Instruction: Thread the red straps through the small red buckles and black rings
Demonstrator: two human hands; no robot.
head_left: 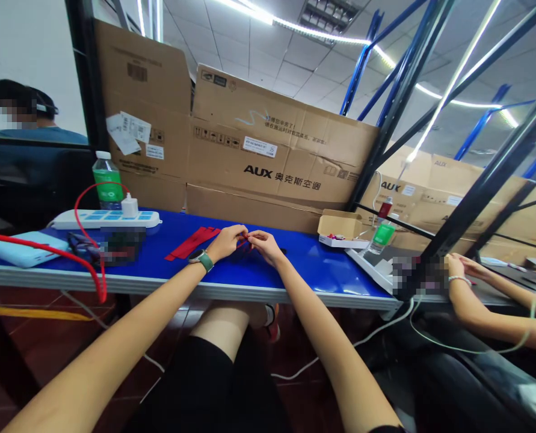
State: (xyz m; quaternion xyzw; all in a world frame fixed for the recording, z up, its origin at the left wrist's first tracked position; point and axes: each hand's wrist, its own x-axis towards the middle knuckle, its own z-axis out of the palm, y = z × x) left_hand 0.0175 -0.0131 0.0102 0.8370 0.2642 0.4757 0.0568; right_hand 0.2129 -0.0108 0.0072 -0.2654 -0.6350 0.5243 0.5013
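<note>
1. Red piece [245,236] is up at the fingertips, between the two hands, over the blue table [322,273] (small and mostly covered, so exact shape: can't tell).
2. Left hand [226,242]: thumb and fingers pinched together on it, practically no gap. Green-banded watch [201,260] on that wrist.
3. Right hand [264,245]: same pinch from the other side, fingertips right next to the left's. Pressure: can't tell.
4. Red strips [190,243] lie flat on the table, just left of the left hand, overlapping at an angle.
5. Small cardboard box [342,242] sits open toward the table's right end, little colourful bits inside (too small to identify).
6. Left end of table: white power strip [78,220] with a white plug [130,206] in it, green-labelled bottle [108,183] standing behind, light blue case [24,249] in front.
7. Cardboard panel [272,165], marked AUX, stands along the back edge.
8. Co-worker's hands [459,269] at the neighbouring table, well apart.
</note>
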